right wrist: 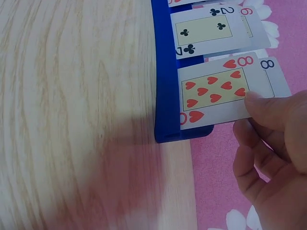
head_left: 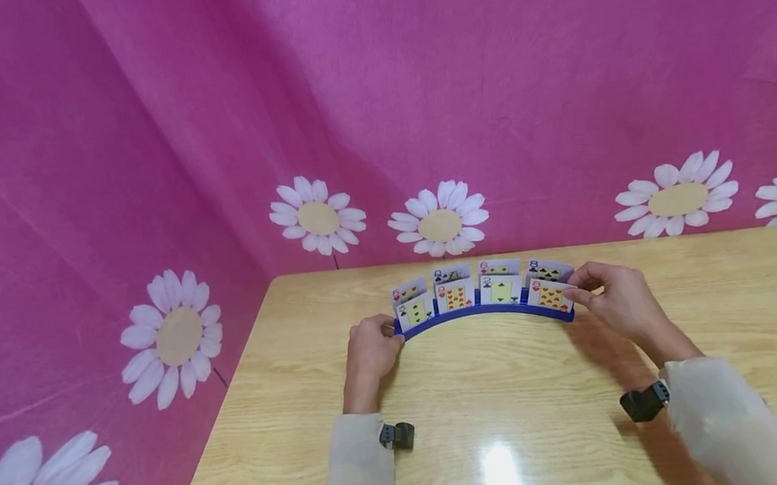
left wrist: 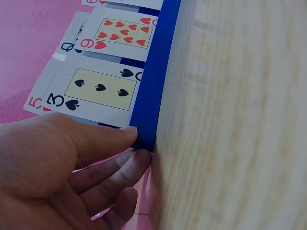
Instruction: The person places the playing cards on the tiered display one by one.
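Note:
A curved blue card holder (head_left: 476, 311) stands on the table with playing cards upright in two rows. My left hand (head_left: 372, 351) grips its left end, thumb on top and fingertips at the end face in the left wrist view, beside the three of spades (left wrist: 98, 91). At the other end, my right hand (head_left: 622, 302) pinches the right edge of the eight of hearts (right wrist: 216, 88), whose lower edge sits at the holder. Between them in front stand the nine of hearts (head_left: 455, 298) and two of clubs (head_left: 501, 290). Behind it is a black eight (head_left: 550, 270).
The back row also shows a red five (head_left: 406, 292), a black queen (head_left: 452, 273) and a red six (head_left: 499, 267), partly covered. The wooden table (head_left: 491, 392) meets a pink flowered cloth (head_left: 521, 116) behind and at the left.

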{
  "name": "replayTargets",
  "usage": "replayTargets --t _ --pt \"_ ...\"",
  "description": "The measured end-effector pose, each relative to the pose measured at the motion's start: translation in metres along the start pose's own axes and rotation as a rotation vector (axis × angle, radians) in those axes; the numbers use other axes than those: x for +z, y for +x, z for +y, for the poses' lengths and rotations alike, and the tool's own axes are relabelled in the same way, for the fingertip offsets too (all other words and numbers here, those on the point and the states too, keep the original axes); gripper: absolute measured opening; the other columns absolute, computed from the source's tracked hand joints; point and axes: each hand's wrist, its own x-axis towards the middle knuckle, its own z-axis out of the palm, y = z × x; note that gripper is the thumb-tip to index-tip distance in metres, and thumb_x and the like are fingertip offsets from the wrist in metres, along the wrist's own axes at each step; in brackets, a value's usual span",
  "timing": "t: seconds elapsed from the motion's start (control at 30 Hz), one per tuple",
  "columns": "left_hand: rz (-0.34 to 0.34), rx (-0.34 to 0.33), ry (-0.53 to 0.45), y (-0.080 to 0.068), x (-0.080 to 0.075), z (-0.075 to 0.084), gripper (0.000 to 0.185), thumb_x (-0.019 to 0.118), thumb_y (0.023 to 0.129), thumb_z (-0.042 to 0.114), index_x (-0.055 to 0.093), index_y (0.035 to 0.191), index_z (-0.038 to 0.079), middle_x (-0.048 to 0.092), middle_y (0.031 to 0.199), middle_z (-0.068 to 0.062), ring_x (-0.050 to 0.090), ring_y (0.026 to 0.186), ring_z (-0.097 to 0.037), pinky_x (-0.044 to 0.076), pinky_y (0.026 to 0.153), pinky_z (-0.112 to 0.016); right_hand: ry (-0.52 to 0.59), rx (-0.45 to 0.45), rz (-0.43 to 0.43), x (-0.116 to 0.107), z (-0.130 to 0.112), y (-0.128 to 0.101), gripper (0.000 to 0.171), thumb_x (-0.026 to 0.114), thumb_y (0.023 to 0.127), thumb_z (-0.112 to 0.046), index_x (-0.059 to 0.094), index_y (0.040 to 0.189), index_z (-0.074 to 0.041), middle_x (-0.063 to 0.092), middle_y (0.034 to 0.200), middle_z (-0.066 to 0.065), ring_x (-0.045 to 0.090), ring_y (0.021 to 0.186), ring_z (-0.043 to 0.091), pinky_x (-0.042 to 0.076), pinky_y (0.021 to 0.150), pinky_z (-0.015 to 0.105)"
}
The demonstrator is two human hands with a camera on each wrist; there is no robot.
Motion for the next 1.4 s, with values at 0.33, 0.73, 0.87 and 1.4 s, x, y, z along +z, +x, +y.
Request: replayTargets --t 0.33,0.73,0.87,1.4 --pt "-0.001 0.012 0.012 0.001 0.000 -0.002 0.027 0.076 0.086 0.006 0.073 0.112 0.001 0.071 0.092 -0.008 0.064 0.086 -0.020 0.052 0.079 -0.039 0.018 0.067 -0.021 0.003 0.000 -0.003 0.013 0.079 0.087 -0.011 0.069 0.091 -0.003 0.072 0.085 0.009 0.062 0.081 0.027 0.046 0.062 0.030" --pt "0.004 0.009 0.022 0.001 -0.007 -0.002 0.025 0.076 0.087 0.009 0.074 0.112 0.003 0.071 0.091 -0.008 0.064 0.084 -0.020 0.052 0.077 -0.039 -0.001 0.092 -0.010 0.002 0.004 -0.010 0.022 0.079 0.088 -0.023 0.068 0.093 -0.005 0.069 0.084 0.004 0.063 0.083 0.026 0.045 0.065 0.030" --pt "0.006 -0.006 0.019 0.000 -0.009 0.001 0.025 0.076 0.088 0.010 0.073 0.112 0.003 0.070 0.091 -0.008 0.063 0.084 -0.021 0.051 0.077 -0.039 -0.002 0.098 -0.012 0.000 0.004 -0.013 0.021 0.078 0.090 -0.024 0.068 0.094 -0.005 0.069 0.085 0.005 0.063 0.083 0.026 0.046 0.063 0.029" --pt "0.047 0.043 0.129 -0.006 -0.026 -0.003 0.025 0.075 0.087 0.012 0.074 0.111 0.006 0.070 0.091 -0.006 0.064 0.086 -0.024 0.051 0.075 -0.040 -0.004 0.042 0.003 -0.008 0.008 -0.023 0.019 0.076 0.091 -0.022 0.069 0.098 -0.005 0.071 0.088 0.005 0.066 0.083 0.028 0.048 0.063 0.027"
